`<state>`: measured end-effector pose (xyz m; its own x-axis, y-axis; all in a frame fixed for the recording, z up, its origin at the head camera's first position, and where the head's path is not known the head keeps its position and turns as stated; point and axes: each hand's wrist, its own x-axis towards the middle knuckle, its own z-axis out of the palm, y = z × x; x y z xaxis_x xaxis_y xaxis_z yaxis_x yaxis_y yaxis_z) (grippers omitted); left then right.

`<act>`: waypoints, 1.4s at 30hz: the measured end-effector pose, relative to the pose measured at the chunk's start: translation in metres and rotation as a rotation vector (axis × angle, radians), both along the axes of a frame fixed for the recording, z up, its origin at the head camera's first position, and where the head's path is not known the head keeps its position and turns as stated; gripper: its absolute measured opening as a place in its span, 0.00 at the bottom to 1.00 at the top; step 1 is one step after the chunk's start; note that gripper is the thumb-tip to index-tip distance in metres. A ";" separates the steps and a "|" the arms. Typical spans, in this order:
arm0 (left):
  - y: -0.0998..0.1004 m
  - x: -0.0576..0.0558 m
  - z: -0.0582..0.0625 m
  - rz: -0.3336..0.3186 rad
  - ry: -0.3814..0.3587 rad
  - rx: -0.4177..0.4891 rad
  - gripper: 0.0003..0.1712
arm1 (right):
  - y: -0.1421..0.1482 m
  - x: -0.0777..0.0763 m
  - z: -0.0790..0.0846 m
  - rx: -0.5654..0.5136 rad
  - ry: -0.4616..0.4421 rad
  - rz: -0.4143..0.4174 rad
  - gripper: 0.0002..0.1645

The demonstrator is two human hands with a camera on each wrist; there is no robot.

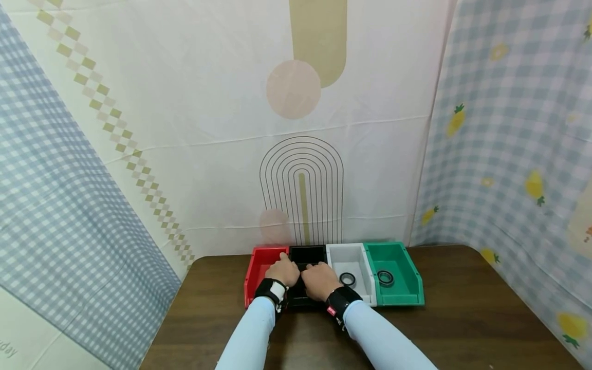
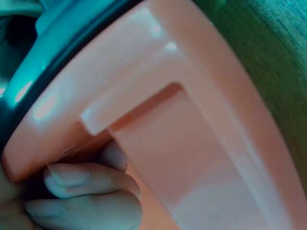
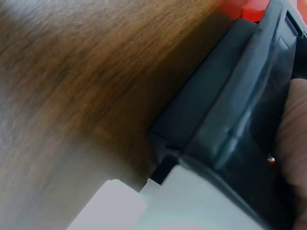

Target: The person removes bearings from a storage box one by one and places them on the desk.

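Note:
My left hand (image 1: pixel 285 271) is over the side where the red bin (image 1: pixel 250 282) meets the black bin (image 1: pixel 306 250). In the left wrist view, its curled fingers (image 2: pixel 91 208) show behind the red bin's rim (image 2: pixel 216 96). My right hand (image 1: pixel 319 281) reaches into the black bin, its fingertips pointing toward the left hand. In the right wrist view, part of that hand (image 3: pixel 295 129) is beside the black bin's front wall (image 3: pixel 230 120). The fingertips of both hands are largely hidden, so I cannot tell what they hold.
Right of the black bin, a black-rimmed ring (image 1: pixel 347 279) lies in the white bin (image 1: pixel 344 252). Another similar ring (image 1: pixel 385 278) is in the green bin (image 1: pixel 407 267). The four-coloured row stands on a brown wooden table (image 1: pixel 203 308), with a patterned cloth (image 1: pixel 222 180) hanging behind.

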<state>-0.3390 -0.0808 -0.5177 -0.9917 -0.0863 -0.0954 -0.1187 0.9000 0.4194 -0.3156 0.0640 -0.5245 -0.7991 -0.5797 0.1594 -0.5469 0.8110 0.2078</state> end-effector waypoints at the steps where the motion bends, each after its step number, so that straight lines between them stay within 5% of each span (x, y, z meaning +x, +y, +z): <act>1: 0.001 0.002 0.002 -0.003 -0.001 0.008 0.34 | 0.000 0.000 -0.001 -0.002 0.002 0.001 0.10; 5: 0.001 0.003 0.005 -0.008 -0.009 0.012 0.32 | 0.001 -0.001 -0.003 -0.013 0.016 0.009 0.10; 21: -0.006 -0.017 -0.018 0.004 -0.012 0.000 0.34 | 0.000 0.001 -0.001 -0.022 0.013 0.007 0.09; 32: -0.002 0.000 0.002 0.006 -0.015 0.041 0.30 | 0.001 -0.002 -0.007 -0.041 0.026 0.015 0.07; 39: -0.009 -0.020 -0.023 -0.010 -0.009 -0.004 0.30 | 0.001 -0.002 -0.005 -0.032 0.018 0.026 0.10; 42: -0.008 -0.022 -0.025 -0.004 -0.011 0.006 0.31 | 0.002 -0.002 -0.004 -0.018 0.025 0.029 0.15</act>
<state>-0.3610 -0.0888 -0.5426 -0.9909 -0.0820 -0.1065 -0.1198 0.8979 0.4235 -0.3175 0.0661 -0.5288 -0.7777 -0.5993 0.1900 -0.5648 0.7987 0.2076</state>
